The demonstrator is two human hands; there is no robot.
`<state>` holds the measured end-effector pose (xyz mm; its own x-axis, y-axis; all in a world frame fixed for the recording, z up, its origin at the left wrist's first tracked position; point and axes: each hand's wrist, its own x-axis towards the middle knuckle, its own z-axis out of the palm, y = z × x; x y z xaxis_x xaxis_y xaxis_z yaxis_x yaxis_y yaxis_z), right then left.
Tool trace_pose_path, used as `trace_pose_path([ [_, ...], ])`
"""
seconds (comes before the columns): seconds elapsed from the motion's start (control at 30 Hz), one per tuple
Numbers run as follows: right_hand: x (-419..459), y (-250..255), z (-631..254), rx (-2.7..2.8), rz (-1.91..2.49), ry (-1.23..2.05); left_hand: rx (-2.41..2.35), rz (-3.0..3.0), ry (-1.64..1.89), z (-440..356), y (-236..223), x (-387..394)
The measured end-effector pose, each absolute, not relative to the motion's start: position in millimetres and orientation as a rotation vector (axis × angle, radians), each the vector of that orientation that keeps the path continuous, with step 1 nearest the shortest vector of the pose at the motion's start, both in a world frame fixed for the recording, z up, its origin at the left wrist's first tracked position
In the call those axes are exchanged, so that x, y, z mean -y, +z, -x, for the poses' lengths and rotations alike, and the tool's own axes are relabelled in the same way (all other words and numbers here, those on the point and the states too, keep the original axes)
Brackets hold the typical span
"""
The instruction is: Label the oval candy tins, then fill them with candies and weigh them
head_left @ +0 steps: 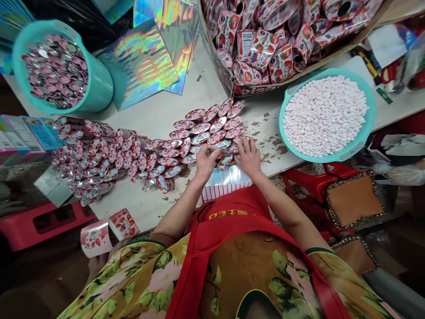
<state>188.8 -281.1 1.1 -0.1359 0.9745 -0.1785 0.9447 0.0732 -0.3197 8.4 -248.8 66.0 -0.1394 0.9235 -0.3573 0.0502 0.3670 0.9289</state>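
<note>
Both my hands rest at the near edge of a cluster of small oval pink tins laid open in rows on the white table. My left hand has its fingers curled over a tin at the cluster's front. My right hand lies over the tins at the right end, fingers bent down onto them. A shiny holographic box sits just below my hands at the table edge. What each hand grips is too small to name for certain.
A teal bucket of pink lids stands far left, a teal basin of white-pink candies at right. A carton of strawberry-printed wrappers is behind. More tins pile at left. Holographic sheets lie at the back.
</note>
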Motion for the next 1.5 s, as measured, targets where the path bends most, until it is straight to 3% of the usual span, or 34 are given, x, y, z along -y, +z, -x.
trace_pose_path([
  [0.23, 287.4, 26.3, -201.0, 2.059, 1.987, 0.572, -1.462, -0.944, 0.952, -13.3, 67.8, 247.4],
  [0.33, 306.0, 48.8, -226.1, 1.676, 1.932, 0.663, -1.408, -0.921, 0.889, -25.0, 70.3, 251.8],
  [0.5, 324.3, 60.9, -241.6, 0.811, 1.839, 1.4, -1.294, -0.864, 0.828, -48.5, 66.1, 263.7],
  [0.6, 322.4, 55.9, -237.6, 0.623, 1.759, 1.601, -1.252, -0.868, 0.807, -56.7, 57.7, 269.0],
  [1.03, 321.0, 13.3, -245.4, 0.913, 1.987, 1.318, -1.696, -1.566, 0.513, -67.1, 29.4, 263.1],
  [1.5, 301.5, 28.5, -251.1, 1.241, 2.485, 0.995, -1.797, -1.716, 0.408, -73.3, 31.3, 253.1],
])
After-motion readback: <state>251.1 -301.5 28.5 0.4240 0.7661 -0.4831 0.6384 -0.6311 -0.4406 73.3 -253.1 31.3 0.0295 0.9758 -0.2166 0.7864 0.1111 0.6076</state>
